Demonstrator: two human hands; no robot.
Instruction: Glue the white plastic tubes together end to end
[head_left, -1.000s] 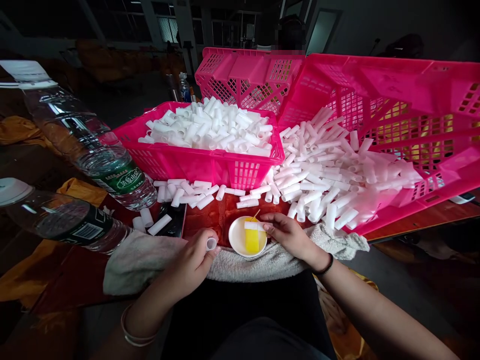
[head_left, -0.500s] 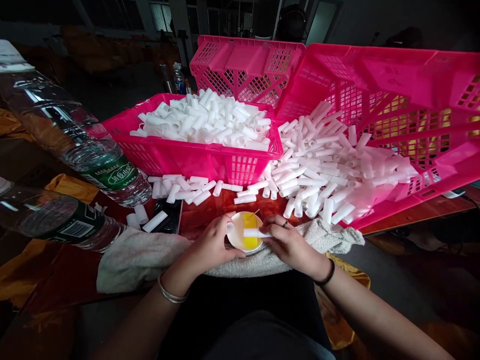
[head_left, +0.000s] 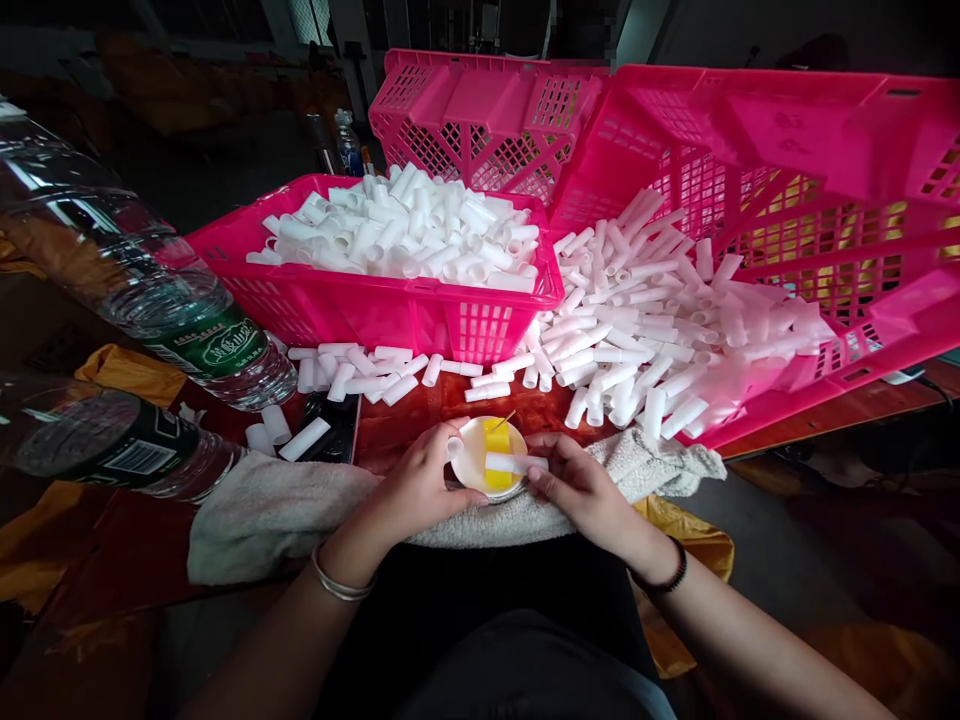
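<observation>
My left hand (head_left: 416, 478) is closed around the left side of a small white bowl (head_left: 469, 468), thumb at the near rim. The round open end of a white plastic tube (head_left: 454, 449) shows between that hand's fingers and the bowl. A yellow piece (head_left: 496, 440) sits in the bowl, and a thin stick pokes out at its top. Across the bowl, in front of the yellow piece, lies another white plastic tube (head_left: 517, 463), level, its right end pinched by my right hand (head_left: 581, 485). What touches the yellow piece cannot be made out.
A pink basket (head_left: 360, 305) heaped with white tubes stands behind the bowl. At right, a tipped pink basket (head_left: 847, 290) spills more tubes (head_left: 622, 330). Two large water bottles (head_left: 217, 345) stand at left. A pale towel (head_left: 277, 510) lies along the table's front edge.
My right hand has loosened its curl, with the fingers straighter, and more of the tube's right end shows. My left hand keeps its hold at the bowl. The view has shifted slightly.
</observation>
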